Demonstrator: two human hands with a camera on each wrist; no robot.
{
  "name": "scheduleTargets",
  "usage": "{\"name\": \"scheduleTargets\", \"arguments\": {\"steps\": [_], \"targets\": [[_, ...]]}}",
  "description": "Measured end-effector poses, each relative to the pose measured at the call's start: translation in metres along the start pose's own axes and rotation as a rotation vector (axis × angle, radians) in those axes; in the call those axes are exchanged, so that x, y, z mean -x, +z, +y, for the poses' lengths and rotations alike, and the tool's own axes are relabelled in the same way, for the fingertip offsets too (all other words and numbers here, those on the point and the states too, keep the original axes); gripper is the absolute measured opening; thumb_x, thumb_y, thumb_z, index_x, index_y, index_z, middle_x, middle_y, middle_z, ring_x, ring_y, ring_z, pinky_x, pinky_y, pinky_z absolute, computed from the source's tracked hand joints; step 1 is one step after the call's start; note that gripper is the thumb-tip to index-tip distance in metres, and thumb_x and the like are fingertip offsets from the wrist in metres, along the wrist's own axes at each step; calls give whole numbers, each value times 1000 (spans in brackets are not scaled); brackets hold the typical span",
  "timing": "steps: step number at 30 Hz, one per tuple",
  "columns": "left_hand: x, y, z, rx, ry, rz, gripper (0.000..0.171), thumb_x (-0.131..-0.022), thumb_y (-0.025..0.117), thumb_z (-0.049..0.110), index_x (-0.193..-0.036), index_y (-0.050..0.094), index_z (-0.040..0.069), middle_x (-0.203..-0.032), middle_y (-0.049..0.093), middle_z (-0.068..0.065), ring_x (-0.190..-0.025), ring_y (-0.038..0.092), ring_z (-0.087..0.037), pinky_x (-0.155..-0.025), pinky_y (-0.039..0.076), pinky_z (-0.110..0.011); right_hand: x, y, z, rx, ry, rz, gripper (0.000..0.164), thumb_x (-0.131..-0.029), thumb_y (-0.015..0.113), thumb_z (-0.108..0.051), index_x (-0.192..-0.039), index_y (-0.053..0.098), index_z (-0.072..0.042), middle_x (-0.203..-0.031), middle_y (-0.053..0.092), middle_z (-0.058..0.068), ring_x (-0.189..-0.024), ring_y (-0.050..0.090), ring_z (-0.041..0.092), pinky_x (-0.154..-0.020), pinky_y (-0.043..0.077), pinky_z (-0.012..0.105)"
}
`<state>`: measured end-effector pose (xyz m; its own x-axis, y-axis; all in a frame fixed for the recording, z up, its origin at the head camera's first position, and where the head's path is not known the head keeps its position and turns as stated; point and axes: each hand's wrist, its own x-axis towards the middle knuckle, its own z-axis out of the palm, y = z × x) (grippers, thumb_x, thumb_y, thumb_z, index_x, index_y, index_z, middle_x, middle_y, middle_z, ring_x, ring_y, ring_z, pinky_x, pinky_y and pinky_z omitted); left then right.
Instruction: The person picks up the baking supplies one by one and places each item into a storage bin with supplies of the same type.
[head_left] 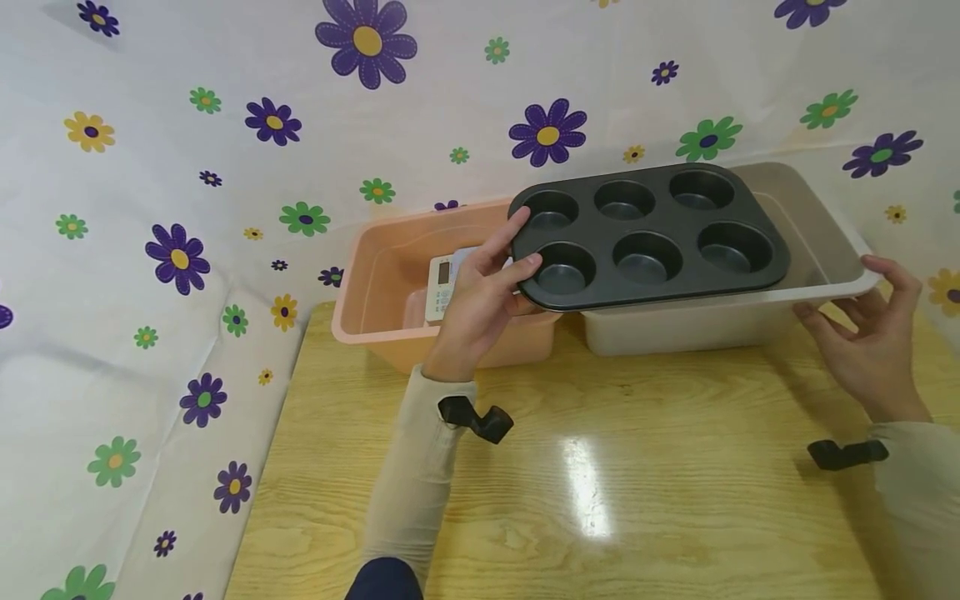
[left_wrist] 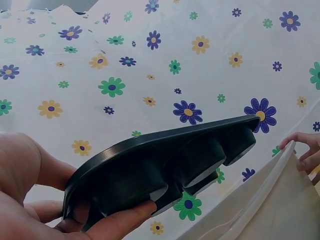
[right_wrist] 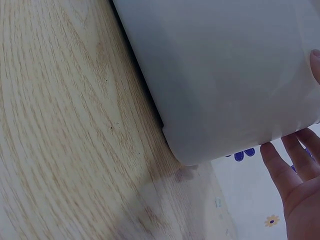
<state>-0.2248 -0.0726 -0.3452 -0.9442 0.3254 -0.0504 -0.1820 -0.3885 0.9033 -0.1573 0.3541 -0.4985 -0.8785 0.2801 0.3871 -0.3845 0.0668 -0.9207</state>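
My left hand (head_left: 483, 300) holds a dark six-cup muffin tin (head_left: 660, 217) by its left end, thumb on the near side and fingers at the edge. Its cups face up, with nothing seen in them, and the tin hangs over the left part of a beige plastic bin (head_left: 675, 329). From the left wrist camera, the tin's underside (left_wrist: 135, 175) shows, with fingers beneath it. My right hand (head_left: 873, 358) grips the bin's near right corner by the rim. In the right wrist view, several fingers (right_wrist: 287, 172) touch the bin's end wall (right_wrist: 225, 90). The tin hides much of the bin's inside.
A peach plastic bin (head_left: 390, 333) stands just left of the beige one. Inside it lies a white device with a small display (head_left: 442, 275), partly hidden by my left hand. Both bins rest on a wooden table (head_left: 525, 467) against a flower-print cloth (head_left: 450, 100).
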Motion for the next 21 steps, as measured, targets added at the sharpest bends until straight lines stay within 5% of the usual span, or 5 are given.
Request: {"name": "scheduleTargets", "arguments": {"steps": [5, 11, 14, 18, 21], "targets": [[-8, 6, -7, -8, -32, 2, 64, -107, 60, -4, -167, 48, 17, -121, 57, -3, -82, 79, -11, -73, 67, -23, 0, 2, -2, 112, 7, 3, 82, -94, 63, 22, -160, 30, -15, -157, 58, 2, -124, 66, 9, -95, 55, 8], [-15, 14, -17, -22, -69, -3, 64, -109, 61, 0, -167, 48, 25, -112, 55, -1, -64, 68, -12, -55, 43, -25, 0, 0, -3, 67, 2, 1, 82, -94, 63, 23, -160, 31, -14, -155, 59, 2, -123, 66, 9, -94, 57, 9], [-18, 18, -22, -5, -75, -12, 65, -110, 60, 0, -168, 46, 25, -107, 54, -2, -58, 56, -12, -52, 30, -27, 1, 1, -1, -46, -6, 0, 82, -93, 63, 25, -158, 33, -14, -153, 62, 4, -123, 68, 11, -93, 58, 10], [-20, 23, -27, 15, -79, -2, 65, -110, 58, 0, -169, 45, 24, -107, 54, -1, -58, 49, -11, -51, 27, -23, 1, 2, -1, -118, 4, 7, 82, -91, 63, 26, -157, 33, -14, -152, 63, 6, -123, 69, 12, -93, 59, 11], [-23, 27, -31, 14, -72, 12, 66, -110, 58, -2, -169, 45, 24, -115, 56, 0, -60, 49, -9, -51, 29, -19, 1, 2, -1, -65, 12, 11, 83, -92, 63, 25, -158, 33, -15, -154, 62, 5, -124, 68, 11, -93, 58, 9]]}}
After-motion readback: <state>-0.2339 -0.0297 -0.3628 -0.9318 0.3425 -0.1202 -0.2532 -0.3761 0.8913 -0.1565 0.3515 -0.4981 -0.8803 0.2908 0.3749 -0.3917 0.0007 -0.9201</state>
